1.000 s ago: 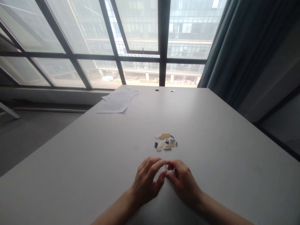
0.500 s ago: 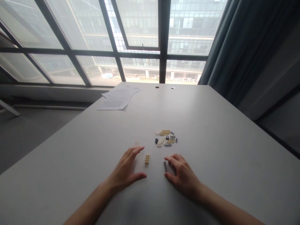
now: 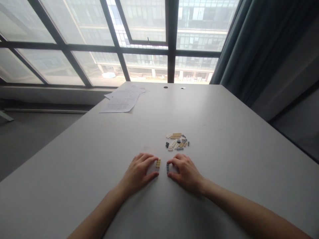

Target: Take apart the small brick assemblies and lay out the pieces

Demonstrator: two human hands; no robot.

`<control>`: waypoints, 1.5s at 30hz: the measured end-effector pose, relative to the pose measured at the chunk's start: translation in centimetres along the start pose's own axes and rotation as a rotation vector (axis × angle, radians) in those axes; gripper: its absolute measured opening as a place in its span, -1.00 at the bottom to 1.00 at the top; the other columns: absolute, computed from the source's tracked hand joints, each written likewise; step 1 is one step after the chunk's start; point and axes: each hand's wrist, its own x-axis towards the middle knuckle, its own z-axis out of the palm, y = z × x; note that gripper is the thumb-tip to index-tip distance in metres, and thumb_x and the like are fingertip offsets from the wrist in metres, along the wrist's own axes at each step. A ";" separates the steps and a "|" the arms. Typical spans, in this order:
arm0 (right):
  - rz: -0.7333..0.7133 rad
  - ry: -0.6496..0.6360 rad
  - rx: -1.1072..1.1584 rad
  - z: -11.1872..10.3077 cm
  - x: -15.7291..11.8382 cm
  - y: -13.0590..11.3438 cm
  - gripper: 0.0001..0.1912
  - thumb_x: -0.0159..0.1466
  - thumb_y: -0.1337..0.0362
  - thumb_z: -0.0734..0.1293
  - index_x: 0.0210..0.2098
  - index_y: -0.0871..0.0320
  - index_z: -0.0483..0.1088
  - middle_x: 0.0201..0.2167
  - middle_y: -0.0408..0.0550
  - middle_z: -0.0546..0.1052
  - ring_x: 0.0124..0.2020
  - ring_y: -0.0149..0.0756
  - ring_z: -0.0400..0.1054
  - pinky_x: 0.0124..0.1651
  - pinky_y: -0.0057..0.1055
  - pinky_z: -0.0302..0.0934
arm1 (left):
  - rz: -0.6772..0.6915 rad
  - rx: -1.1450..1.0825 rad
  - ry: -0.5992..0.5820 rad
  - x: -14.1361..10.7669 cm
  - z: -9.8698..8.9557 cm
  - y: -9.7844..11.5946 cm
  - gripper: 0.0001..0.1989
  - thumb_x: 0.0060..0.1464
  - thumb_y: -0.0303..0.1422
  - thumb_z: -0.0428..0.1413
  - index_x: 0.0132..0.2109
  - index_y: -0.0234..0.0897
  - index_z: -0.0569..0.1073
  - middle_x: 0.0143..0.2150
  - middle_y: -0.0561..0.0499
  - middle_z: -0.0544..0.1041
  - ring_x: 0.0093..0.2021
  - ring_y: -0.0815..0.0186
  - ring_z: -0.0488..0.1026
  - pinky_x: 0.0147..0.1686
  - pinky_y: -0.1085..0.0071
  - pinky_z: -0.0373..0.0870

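Note:
My left hand (image 3: 141,171) has its index finger at the far end of a tan studded building brick (image 3: 158,163) and its thumb at the near end, gripping it lengthwise. Across a narrow gap, my right hand (image 3: 184,172) pinches a narrow dark grey building brick (image 3: 167,168) by its two ends. Both bricks are close to the white table (image 3: 159,205), their long sides roughly facing each other. Whether they touch the tabletop is hard to tell.
Beyond my hands lies a loose pile of small bricks (image 3: 176,142) in tan, white, grey and black. Printed paper sheets (image 3: 122,101) rest at the table's far left. Windows stand behind, and a dark curtain (image 3: 231,49) hangs at the right.
My left hand has closed its fingers onto the tan brick. My right hand has moved left with the grey brick, bringing the two bricks nearer each other. The view has tilted slightly down.

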 end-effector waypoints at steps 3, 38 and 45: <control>-0.019 0.024 -0.008 1.0 1.0 -0.4 -0.66 0.13 0.28 0.45 -0.07 0.08 0.48 -0.15 -0.03 0.46 -0.06 -0.17 0.30 0.06 -0.24 0.12 | -0.021 -0.010 0.026 0.2 0.3 0.4 -0.69 0.11 -0.24 0.16 0.00 -0.16 0.43 -0.03 -0.04 0.49 -0.02 0.15 0.35 0.02 0.20 0.26; -0.037 -0.038 0.186 -1.9 -1.8 1.6 -0.61 0.16 0.35 0.40 0.00 0.12 0.41 -0.14 -0.03 0.44 -0.28 -0.33 0.34 -0.14 -0.38 0.26 | -0.009 -0.002 0.106 -0.1 0.5 0.6 -0.62 0.14 -0.14 0.12 0.04 -0.20 0.40 -0.05 -0.11 0.49 -0.04 0.13 0.39 -0.04 0.20 0.34; 0.052 0.202 0.257 -3.2 -4.2 3.9 -0.83 0.24 0.33 0.31 -0.17 0.14 0.46 -0.28 -0.06 0.47 -0.35 -0.34 0.32 -0.25 -0.40 0.24 | -0.193 -0.195 0.119 1.0 -0.1 0.9 -0.69 0.17 -0.12 0.07 -0.06 -0.20 0.47 -0.13 -0.06 0.51 -0.18 0.23 0.46 -0.18 0.31 0.44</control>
